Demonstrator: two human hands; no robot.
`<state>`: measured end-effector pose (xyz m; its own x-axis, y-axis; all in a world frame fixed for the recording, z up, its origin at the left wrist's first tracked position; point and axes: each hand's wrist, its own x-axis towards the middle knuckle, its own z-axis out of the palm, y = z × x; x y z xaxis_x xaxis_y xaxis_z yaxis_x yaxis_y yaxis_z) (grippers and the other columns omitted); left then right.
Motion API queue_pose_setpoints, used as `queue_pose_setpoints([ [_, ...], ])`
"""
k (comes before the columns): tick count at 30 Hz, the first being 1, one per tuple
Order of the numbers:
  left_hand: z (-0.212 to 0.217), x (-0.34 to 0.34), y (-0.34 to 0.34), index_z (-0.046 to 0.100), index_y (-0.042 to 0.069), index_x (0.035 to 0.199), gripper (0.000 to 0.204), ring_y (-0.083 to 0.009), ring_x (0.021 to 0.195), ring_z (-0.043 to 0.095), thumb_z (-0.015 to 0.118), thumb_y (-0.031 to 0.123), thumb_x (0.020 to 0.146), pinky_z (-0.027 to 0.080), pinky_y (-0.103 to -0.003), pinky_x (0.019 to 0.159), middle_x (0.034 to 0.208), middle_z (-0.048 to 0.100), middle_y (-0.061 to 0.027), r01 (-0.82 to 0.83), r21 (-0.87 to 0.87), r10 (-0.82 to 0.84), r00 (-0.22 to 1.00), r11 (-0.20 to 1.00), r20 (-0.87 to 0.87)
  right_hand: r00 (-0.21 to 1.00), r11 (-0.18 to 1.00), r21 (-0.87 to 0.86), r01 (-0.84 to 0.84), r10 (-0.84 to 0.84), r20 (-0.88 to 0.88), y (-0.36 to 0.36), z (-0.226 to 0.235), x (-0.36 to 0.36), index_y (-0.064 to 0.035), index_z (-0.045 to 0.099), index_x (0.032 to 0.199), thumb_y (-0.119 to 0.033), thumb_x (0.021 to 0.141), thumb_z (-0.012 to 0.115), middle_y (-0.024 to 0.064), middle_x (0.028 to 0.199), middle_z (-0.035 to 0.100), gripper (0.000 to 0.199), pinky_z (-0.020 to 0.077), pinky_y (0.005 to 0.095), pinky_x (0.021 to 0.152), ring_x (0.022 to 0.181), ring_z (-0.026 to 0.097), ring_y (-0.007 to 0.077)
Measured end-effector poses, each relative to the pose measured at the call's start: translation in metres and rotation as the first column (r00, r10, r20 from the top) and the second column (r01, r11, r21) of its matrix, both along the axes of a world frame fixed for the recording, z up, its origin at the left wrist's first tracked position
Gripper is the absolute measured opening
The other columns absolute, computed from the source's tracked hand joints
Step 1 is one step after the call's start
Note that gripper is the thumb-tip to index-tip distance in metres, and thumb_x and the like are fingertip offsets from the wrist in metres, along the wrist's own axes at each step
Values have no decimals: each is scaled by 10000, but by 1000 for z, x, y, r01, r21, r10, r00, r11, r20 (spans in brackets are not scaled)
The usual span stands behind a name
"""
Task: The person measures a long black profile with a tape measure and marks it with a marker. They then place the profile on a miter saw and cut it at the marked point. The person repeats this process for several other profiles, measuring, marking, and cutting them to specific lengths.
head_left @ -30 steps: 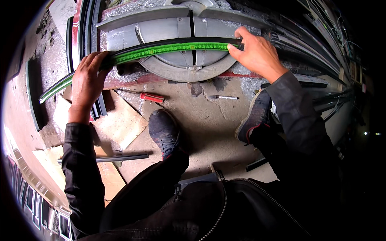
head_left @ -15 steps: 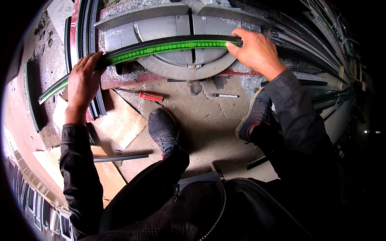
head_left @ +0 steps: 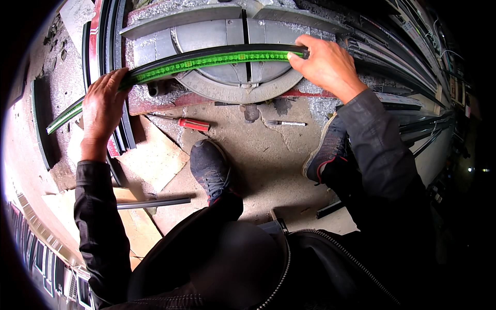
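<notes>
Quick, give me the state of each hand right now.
Left hand: closed on the dark strip with the green band.
Right hand: grip closed on the same strip's right end.

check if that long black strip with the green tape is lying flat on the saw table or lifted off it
Lying flat: the black strip rests across the round saw table, the left hand and right hand pressing its ends.

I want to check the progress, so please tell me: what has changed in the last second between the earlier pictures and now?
Very little changed. The left hand slid slightly along the long black strip with a green tape, toward the saw table, and keeps pressing it down. The right hand still grips the strip's right end. The strip stays across the table; the red-handled screwdriver and both shoes lie as before.
</notes>
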<state>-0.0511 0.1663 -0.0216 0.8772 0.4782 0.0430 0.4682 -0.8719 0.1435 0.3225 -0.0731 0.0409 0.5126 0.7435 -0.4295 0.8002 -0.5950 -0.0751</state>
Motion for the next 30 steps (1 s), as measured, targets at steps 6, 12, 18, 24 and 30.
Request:
queue_pose_setpoints([
  [6, 2, -8, 8, 663, 115, 1271, 401, -303, 1084, 683, 753, 176, 885, 533, -410, 933, 1199, 718, -82, -16, 30, 16, 1000, 999, -3, 1000, 1000, 2, 6, -6, -1, 10, -3, -7, -124, 690, 1228, -426, 912, 697, 142, 1013, 763, 437, 534, 522, 916, 1048, 706, 385],
  [12, 0, -10, 6, 651, 119, 1290, 405, -306, 1110, 674, 741, 183, 900, 515, -414, 965, 1225, 711, -78, -38, 47, 39, 999, 998, -3, 1000, 1000, -4, 11, -11, -20, 14, -4, -9, -119, 689, 1238, -424, 909, 700, 143, 1017, 764, 449, 536, 512, 922, 1052, 708, 380],
  [18, 2, -8, 0, 609, 111, 1377, 508, -317, 1209, 625, 747, 138, 888, 475, -424, 1050, 1311, 668, -110, -63, 20, 63, 998, 998, -29, 998, 999, -29, 41, -43, -53, 16, -3, -10, -121, 692, 1241, -413, 908, 701, 154, 1054, 761, 444, 534, 509, 934, 1067, 703, 387],
  [24, 26, 18, -34, 492, 156, 1518, 713, -325, 1344, 536, 772, 117, 863, 421, -439, 1151, 1488, 534, -125, -11, -34, 11, 1000, 999, 1, 1000, 999, 40, -12, 12, -1, 12, -10, -7, -127, 706, 1204, -429, 882, 719, 155, 1058, 758, 441, 544, 498, 885, 1032, 710, 376],
  [30, 37, 62, -83, 482, 169, 1528, 721, -383, 1358, 502, 763, 110, 866, 421, -486, 1147, 1498, 495, -173, 199, -120, -197, 980, 973, 27, 999, 999, 40, 7, -5, -33, 12, -9, -6, -130, 704, 1205, -429, 875, 727, 150, 1054, 759, 445, 536, 499, 900, 1049, 704, 381],
])
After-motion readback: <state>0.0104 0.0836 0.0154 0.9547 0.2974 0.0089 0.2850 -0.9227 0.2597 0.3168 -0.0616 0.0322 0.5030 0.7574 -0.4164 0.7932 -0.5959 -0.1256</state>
